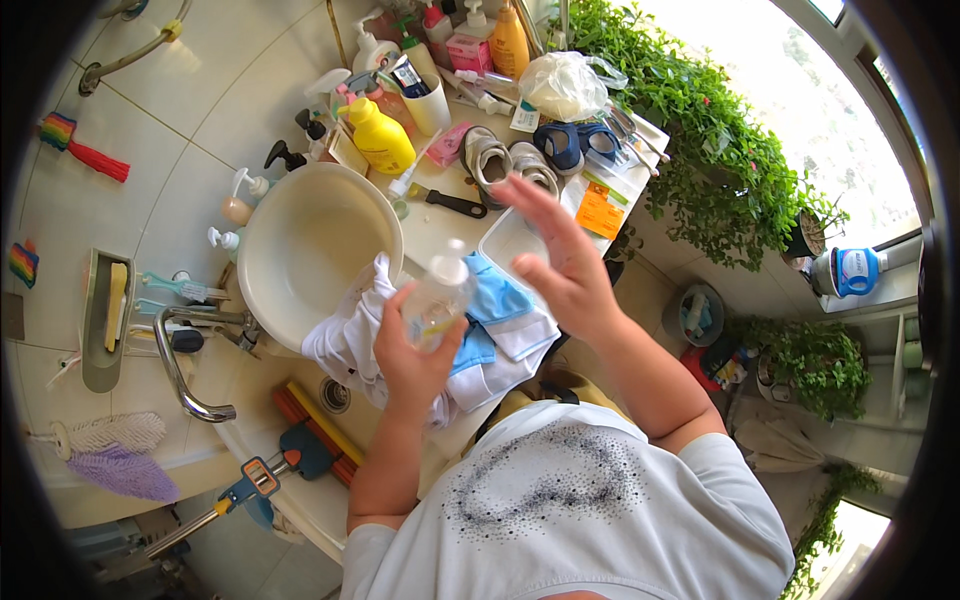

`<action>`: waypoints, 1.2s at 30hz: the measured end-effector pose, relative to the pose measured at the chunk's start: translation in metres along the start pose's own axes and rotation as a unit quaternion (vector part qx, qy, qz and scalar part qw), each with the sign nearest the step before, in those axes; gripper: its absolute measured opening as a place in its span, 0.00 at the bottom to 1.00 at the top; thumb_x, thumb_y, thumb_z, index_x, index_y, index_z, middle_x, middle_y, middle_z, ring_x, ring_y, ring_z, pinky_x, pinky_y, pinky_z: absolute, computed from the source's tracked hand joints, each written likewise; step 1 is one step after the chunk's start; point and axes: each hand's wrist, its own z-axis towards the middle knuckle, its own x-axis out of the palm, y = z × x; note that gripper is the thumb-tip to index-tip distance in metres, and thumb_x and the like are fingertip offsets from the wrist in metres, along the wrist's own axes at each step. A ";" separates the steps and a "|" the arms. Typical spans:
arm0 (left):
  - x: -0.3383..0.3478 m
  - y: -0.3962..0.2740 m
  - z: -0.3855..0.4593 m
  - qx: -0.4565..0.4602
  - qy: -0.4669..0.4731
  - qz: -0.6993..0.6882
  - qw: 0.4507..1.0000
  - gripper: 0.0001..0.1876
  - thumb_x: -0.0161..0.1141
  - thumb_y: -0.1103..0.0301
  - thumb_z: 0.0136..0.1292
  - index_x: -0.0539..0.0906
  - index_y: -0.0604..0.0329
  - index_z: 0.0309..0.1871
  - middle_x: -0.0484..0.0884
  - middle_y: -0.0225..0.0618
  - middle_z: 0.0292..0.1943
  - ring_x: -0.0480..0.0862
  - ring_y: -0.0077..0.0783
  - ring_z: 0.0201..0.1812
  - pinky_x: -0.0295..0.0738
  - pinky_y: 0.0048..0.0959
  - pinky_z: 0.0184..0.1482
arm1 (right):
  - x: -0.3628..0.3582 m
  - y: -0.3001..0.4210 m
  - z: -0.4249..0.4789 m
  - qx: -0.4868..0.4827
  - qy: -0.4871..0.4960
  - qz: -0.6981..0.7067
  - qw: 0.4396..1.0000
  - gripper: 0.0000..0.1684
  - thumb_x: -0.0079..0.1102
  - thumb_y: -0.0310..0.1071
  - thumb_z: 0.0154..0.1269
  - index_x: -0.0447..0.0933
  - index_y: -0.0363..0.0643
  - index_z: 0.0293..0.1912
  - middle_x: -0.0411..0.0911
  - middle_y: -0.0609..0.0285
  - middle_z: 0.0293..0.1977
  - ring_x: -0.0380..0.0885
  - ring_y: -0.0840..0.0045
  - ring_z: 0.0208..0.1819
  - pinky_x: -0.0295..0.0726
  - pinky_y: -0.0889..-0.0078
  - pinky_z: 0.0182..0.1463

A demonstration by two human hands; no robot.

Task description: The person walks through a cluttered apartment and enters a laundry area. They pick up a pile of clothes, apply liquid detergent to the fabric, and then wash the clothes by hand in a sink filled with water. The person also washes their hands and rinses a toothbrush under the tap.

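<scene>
My left hand (pixel 414 349) grips a clear plastic bottle (pixel 433 301) with a white top, slightly blurred; a little yellow shows through its wall. Held up to the right of it, my right hand (pixel 564 276) has its fingers apart and nothing in them. Below both hands lie damp-looking white cloth (pixel 341 341) and a white-and-blue garment (pixel 499 296). Part of the white cloth hangs over the rim of a large cream basin (pixel 259 225). Partly behind my right hand is a clear plastic tray (pixel 504 238).
A chrome faucet (pixel 174 375) curves in from the left, near a sink drain (pixel 335 394) and a sponge mop (pixel 319 450). Farther back stand a yellow bottle (pixel 381 139), grey shoes (pixel 487 159), blue sandals (pixel 561 146) and a black-handled brush (pixel 456 202). Plants (pixel 720 165) line the window.
</scene>
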 end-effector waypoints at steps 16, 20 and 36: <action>0.076 0.106 0.078 -0.116 -0.031 0.089 0.989 0.30 0.70 0.73 0.43 0.72 0.64 0.52 0.79 0.48 0.47 0.79 0.44 0.49 0.72 0.36 0.53 | -0.152 -0.048 -0.116 0.173 -0.143 -0.324 0.919 0.11 0.57 0.27 0.57 0.78 0.40 0.42 0.77 0.56 0.48 0.74 0.67 0.52 0.69 0.69 0.57; 0.060 0.099 0.058 -0.064 -0.066 0.046 0.995 0.36 0.65 0.75 0.50 0.62 0.66 0.64 0.68 0.49 0.61 0.71 0.44 0.60 0.64 0.36 0.62 | -0.175 -0.055 -0.111 0.157 -0.147 -0.383 0.899 0.10 0.58 0.27 0.57 0.78 0.39 0.41 0.78 0.55 0.46 0.75 0.65 0.51 0.71 0.68 0.56; 0.030 -0.012 -0.062 -0.044 -0.072 0.001 0.996 0.23 0.53 0.80 0.59 0.66 0.68 0.59 0.71 0.45 0.57 0.73 0.37 0.55 0.68 0.33 0.56 | -0.309 -0.176 0.094 0.208 -0.102 -0.665 0.710 0.11 0.64 0.42 0.54 0.84 0.48 0.35 0.77 0.56 0.39 0.74 0.64 0.45 0.73 0.65 0.51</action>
